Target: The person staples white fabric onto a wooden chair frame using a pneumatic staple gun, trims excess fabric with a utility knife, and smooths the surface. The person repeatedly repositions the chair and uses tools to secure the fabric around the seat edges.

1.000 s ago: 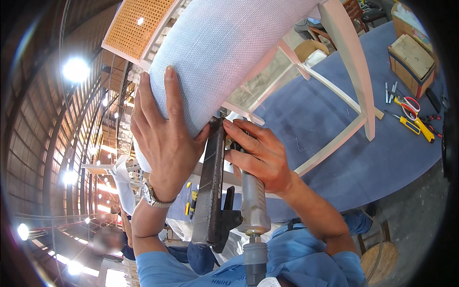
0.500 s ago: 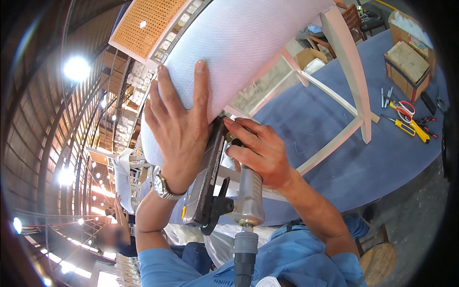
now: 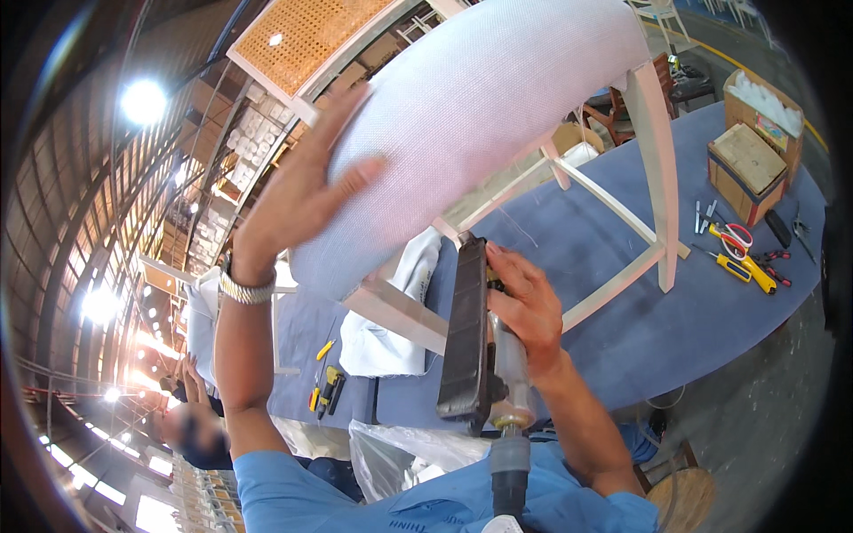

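A chair (image 3: 653,151) with a pale fabric-covered seat (image 3: 480,107) and whitish wooden legs is tilted over on the blue-covered table (image 3: 604,338). My left hand (image 3: 298,191) lies at the seat's left side, fingers stretched and thumb spread, slightly blurred; whether it presses on the fabric is hard to tell. In my right hand (image 3: 524,298) is a pneumatic staple gun (image 3: 466,346), its dark magazine facing me and its hose fitting running down toward my body. The gun's nose is just below the seat's lower edge, apart from the fabric.
Scissors (image 3: 736,238), a yellow-handled screwdriver (image 3: 733,268) and pliers (image 3: 802,233) lie at the right beside cardboard boxes (image 3: 753,169). White cloth (image 3: 391,320) and more yellow tools (image 3: 327,386) are left of the gun. A co-worker (image 3: 200,426) stands at far left.
The staple gun in my right hand has moved right and away from the seat's edge. My left hand has shifted left along the fabric. Cloth and tools on the table have come into view.
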